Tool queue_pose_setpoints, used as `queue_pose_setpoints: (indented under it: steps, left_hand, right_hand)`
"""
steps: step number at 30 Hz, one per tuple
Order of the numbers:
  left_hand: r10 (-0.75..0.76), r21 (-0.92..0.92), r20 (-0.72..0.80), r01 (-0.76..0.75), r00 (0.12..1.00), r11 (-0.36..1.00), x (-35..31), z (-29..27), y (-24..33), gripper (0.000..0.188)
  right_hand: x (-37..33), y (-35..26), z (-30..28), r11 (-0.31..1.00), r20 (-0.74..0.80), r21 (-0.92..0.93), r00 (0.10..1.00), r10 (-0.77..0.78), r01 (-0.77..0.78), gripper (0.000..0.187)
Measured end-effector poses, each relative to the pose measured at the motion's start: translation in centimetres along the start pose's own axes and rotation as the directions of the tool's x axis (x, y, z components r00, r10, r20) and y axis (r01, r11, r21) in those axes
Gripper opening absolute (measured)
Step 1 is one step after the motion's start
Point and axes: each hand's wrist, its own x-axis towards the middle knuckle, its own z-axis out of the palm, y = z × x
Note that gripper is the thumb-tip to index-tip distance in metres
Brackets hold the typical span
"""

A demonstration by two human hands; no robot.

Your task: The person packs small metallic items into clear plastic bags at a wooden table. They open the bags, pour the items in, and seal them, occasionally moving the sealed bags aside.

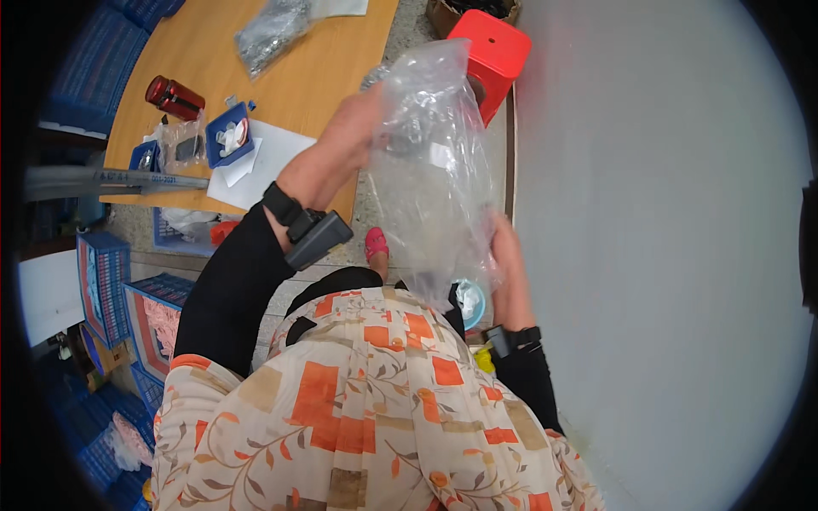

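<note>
A large clear plastic bag point(434, 162) hangs stretched out in front of me, its film wrinkled and shiny. My left hand point(356, 119) grips its upper left side, the fingertips hidden behind the film. Lower down, at the bag's right edge, my right hand point(506, 247) is closed on the film, and its fingers show only in part. Whatever the bag may contain cannot be made out through the glare.
A wooden table point(196, 51) on the left bears a red bottle point(175, 98), a small blue bin point(228, 136) and white paper point(285, 145). A red stool point(490, 51) stands beyond the bag. A grey wall point(656, 238) runs along my right. Blue crates point(104, 285) stack at left.
</note>
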Motion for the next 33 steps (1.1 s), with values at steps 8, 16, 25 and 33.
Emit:
queue_pose_setpoints:
  steps: [8, 16, 25, 33]
  left_hand:
    - [0.072, -0.186, -0.139, -0.097, 0.988, 0.978, 8.5, -1.9, 2.1, 0.036]
    - [0.026, -0.090, -0.464, -0.076, 0.885, 0.993, 15.1, -2.9, 3.9, 0.035]
    - [0.077, 0.205, -0.581, 0.055, 0.810, 0.977, 13.4, -7.6, 11.2, 0.036]
    - [0.309, 0.365, -0.639, -0.076, 0.705, 0.928, 5.6, -11.2, 21.0, 0.041]
  right_hand:
    - [0.8, -16.6, 4.6, 0.492, 0.439, -0.613, 0.784, -0.439, 0.618, 0.055]
    - [7.9, -26.9, 7.8, -0.372, 0.911, -0.357, 0.408, 0.066, 0.857, 0.023]
    - [21.2, -33.1, 16.0, 0.214, 0.822, -0.470, 0.513, -0.246, 0.856, 0.009]
    - [26.0, -31.6, 31.1, 0.432, 0.722, -0.655, 0.682, 0.115, 0.620, 0.012]
